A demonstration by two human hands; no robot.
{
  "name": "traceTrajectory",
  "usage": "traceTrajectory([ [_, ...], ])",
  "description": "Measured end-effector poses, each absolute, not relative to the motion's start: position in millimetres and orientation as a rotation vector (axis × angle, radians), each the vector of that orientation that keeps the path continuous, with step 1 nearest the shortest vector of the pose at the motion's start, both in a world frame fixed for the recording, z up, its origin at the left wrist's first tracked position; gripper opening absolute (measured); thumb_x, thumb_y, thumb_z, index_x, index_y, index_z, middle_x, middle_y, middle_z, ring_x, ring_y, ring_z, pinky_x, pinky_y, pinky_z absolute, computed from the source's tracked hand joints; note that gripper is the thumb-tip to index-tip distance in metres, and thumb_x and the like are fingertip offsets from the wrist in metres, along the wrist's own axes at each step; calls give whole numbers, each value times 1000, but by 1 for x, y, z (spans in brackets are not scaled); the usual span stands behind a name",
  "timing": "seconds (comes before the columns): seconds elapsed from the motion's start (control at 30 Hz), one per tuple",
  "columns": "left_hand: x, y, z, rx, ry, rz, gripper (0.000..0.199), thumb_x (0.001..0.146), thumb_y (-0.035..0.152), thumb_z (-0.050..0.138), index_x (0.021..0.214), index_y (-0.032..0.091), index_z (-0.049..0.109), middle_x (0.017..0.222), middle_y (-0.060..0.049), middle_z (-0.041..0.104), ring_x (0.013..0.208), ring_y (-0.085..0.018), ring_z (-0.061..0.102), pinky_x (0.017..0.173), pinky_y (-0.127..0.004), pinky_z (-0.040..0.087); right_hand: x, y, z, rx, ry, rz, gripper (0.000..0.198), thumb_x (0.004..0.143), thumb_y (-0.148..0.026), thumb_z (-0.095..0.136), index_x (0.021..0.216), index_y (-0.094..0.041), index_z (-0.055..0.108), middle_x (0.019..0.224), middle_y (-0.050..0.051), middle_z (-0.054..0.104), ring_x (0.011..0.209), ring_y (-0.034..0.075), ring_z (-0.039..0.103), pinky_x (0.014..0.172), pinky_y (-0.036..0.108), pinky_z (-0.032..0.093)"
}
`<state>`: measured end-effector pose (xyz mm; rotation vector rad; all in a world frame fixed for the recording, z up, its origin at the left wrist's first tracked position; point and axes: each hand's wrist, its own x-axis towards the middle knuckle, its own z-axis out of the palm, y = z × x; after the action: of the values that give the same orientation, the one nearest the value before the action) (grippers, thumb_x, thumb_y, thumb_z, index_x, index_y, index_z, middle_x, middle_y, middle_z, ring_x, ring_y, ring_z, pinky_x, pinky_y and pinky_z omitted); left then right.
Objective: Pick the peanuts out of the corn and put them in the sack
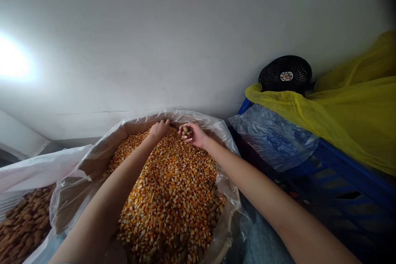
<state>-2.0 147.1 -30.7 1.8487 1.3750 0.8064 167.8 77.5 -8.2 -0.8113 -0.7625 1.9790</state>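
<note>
A large sack (94, 161) with a clear plastic liner is filled with dried corn kernels (173, 185). At its far side, my left hand (159, 130) is closed, with its fingers curled down against the kernels and their tips hidden. Just to the right, my right hand (197, 135) is turned palm up. Its fingers wrap around a few unshelled peanuts (186, 130), held above the corn. More peanuts (213, 208) lie among the kernels along the sack's right side.
At the lower left, a white bag (46, 169) holds a heap of unshelled peanuts (29, 222). To the right stands a blue plastic crate (349, 173) with clear plastic (275, 136), yellow netting (349, 111) and a black fan (286, 73). Behind the sack rises a pale wall (173, 49).
</note>
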Motion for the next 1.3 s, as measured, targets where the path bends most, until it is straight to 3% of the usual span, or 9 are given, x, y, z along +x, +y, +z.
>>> traceTrajectory([
  [0.27, -35, 146, -1, 1464, 1095, 809, 12, 68, 23, 59, 74, 16, 51, 54, 3, 41, 44, -6, 39, 39, -15, 28, 166, 81, -10, -925, -699, 1952, 19, 76, -30, 46, 72, -14, 53, 57, 0, 53, 44, 5, 45, 32, 13, 25],
  [0.47, -59, 129, 29, 834, 596, 837, 9, 76, 22, 50, 73, 14, 48, 57, 3, 39, 44, -3, 38, 35, -12, 30, 166, 84, -15, -974, -714, 1930, 18, 77, -31, 48, 75, -14, 54, 60, 1, 56, 45, 6, 49, 33, 14, 32],
  [0.7, -60, 125, 37, 644, 521, 999, 19, 80, 18, 33, 69, 12, 47, 54, 3, 37, 36, -1, 28, 30, -9, 23, 165, 81, -13, -1001, -764, 1913, 16, 77, -29, 48, 76, -14, 55, 61, 1, 56, 45, 6, 50, 34, 15, 35],
  [0.93, -33, 141, 17, 1606, 1376, 822, 34, 82, 38, 30, 67, 14, 49, 59, -3, 49, 46, -8, 44, 42, -19, 36, 164, 79, -17, -1033, -822, 1905, 15, 76, -28, 50, 74, -14, 55, 62, 1, 56, 47, 7, 50, 35, 15, 37],
  [1.03, -23, 150, 6, 1779, 1478, 710, 20, 73, 35, 48, 71, 16, 54, 68, -5, 56, 66, -16, 54, 57, -25, 41, 163, 78, -16, -1063, -836, 1908, 15, 76, -28, 48, 73, -15, 55, 62, 0, 55, 46, 6, 50, 36, 15, 37],
  [1.13, -18, 153, -4, 1955, 1563, 575, 13, 68, 27, 55, 78, 18, 57, 82, -7, 60, 92, -24, 51, 75, -33, 38, 161, 76, -15, -1089, -865, 1906, 15, 77, -26, 47, 74, -15, 55, 62, 0, 54, 46, 6, 50, 36, 15, 37],
  [1.3, -17, 152, -13, 2095, 1623, 413, 22, 70, 29, 53, 90, 20, 56, 87, -9, 61, 93, -25, 51, 76, -35, 37, 159, 75, -13, -1139, -907, 1917, 13, 76, -26, 48, 76, -15, 56, 61, 0, 55, 47, 7, 51, 37, 16, 38],
])
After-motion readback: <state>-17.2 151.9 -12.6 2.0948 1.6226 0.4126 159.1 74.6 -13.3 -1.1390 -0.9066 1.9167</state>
